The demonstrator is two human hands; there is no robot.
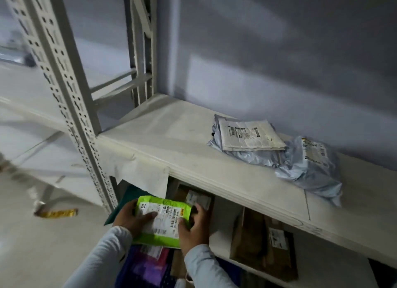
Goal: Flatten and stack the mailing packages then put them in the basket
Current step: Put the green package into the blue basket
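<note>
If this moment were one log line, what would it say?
both hands: left hand, right hand | hold: green package | place: below shelf | waiting: grey mailers

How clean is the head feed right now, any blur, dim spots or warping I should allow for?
Head view: dim overall, with soft light patches on the wall; the shelf upright bows from wide-angle distortion; the left edge and floor are motion-smeared; the green package held by the left hand and right hand is fairly sharp, though its label print is unreadable; the lower shelf is in shadow.

Both arms reach forward; the left hand [130,220] and the right hand [196,227] grip with curled fingers.
</note>
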